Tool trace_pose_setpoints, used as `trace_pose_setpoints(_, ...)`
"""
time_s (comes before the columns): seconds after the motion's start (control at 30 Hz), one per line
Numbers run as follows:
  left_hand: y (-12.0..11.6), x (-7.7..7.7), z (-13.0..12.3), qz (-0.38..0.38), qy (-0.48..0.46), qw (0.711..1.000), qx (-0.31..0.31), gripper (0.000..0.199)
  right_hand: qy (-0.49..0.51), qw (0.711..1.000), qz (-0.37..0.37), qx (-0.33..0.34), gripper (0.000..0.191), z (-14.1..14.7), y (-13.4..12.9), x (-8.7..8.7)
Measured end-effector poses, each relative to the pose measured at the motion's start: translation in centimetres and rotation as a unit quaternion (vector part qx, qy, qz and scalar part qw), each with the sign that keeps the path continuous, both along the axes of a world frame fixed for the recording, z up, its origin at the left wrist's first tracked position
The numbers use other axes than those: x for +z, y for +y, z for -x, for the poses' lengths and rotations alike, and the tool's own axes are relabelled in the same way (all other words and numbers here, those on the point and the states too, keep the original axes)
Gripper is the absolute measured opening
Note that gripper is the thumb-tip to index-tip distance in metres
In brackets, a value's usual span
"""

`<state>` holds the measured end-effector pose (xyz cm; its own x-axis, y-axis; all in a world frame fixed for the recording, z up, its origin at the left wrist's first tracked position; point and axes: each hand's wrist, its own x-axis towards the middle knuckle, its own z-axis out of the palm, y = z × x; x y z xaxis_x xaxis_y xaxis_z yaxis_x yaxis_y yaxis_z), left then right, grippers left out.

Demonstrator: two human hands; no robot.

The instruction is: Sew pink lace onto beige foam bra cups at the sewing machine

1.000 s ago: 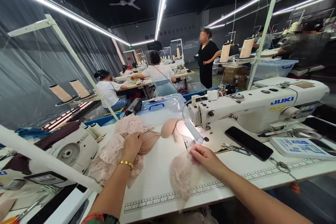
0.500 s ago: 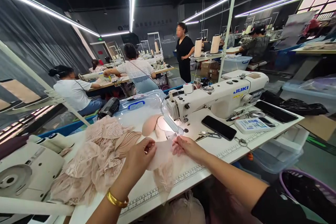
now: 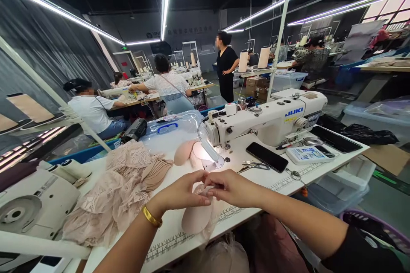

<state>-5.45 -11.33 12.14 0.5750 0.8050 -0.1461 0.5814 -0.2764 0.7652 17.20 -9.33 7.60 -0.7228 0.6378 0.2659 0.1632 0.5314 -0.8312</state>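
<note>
My left hand (image 3: pixel 187 190) and my right hand (image 3: pixel 226 187) meet at the front of the white table, their fingers closed on the upper end of a pale pink fabric piece (image 3: pixel 197 218). A rounded cup shape and sheer lace hang below the fingers, over the ruler strip. Just behind my hands, pink cups (image 3: pixel 185 152) lie beside the lit needle area of a white sewing machine (image 3: pixel 265 117). To the left sits a heap of pink lace (image 3: pixel 109 196) with a stack of layered cup pieces (image 3: pixel 156 174).
A black phone (image 3: pixel 267 156), small scissors (image 3: pixel 256 165) and a white box (image 3: pixel 309 155) lie on the right of the table. Behind it stands a clear plastic bin (image 3: pixel 173 132). Several people are farther back, one standing (image 3: pixel 226 68). Another machine (image 3: pixel 32 204) is at the left.
My hands have come together and nearer the table's front edge. The pink piece, earlier spread between them, now hangs below the fingers. The view has shifted slightly.
</note>
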Motion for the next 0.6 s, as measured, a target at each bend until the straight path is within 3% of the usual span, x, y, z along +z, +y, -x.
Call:
trace_pose_setpoints(0.1, 0.2, 0.0, 0.5, -0.062, 0.009, 0.998, 0.029, 0.024, -0.039, 0.986, -0.151, -0.058, 0.009, -0.5, 0.1, 1.9)
trace_pose_setpoints(0.17, 0.1, -0.2, 1.2, -0.181, 0.038, 0.981, 0.065, 0.024, -0.042, 0.961, -0.251, -0.107, 0.013, -0.5, -0.1, 2.6)
trace_pose_setpoints(0.23, -0.3, -0.7, 1.9, -0.362, 0.061, 0.927, 0.08, 0.021, -0.009, 0.928, -0.343, -0.143, 0.019, -0.2, -0.3, 2.3)
trace_pose_setpoints(0.33, -1.0, -2.2, 2.4, -0.583, 0.126, 0.801, 0.051, 0.013, 0.049, 0.889, -0.427, -0.161, 0.024, 0.5, 0.2, -0.3)
trace_pose_setpoints(0.37, -1.3, -2.9, 2.4, -0.607, 0.16, 0.778, 0.035, 0.013, 0.047, 0.884, -0.439, -0.154, 0.025, 0.6, 0.7, -1.6)
trace_pose_setpoints(0.4, -1.5, -3.6, 2.3, -0.604, 0.198, 0.772, 0.017, 0.012, 0.031, 0.883, -0.445, -0.147, 0.026, 0.6, 1.4, -3.0)
trace_pose_setpoints(0.5, -1.7, -5.9, 1.7, -0.518, 0.272, 0.81, -0.042, 0.013, -0.093, 0.901, -0.417, -0.074, 0.025, -0.1, 4.1, -6.9)
trace_pose_setpoints(0.6, -1.0, -7.2, 0.9, -0.463, 0.276, 0.837, -0.09, 0.009, -0.164, 0.915, -0.369, -0.004, 0.02, -1.3, 6.5, -8.9)
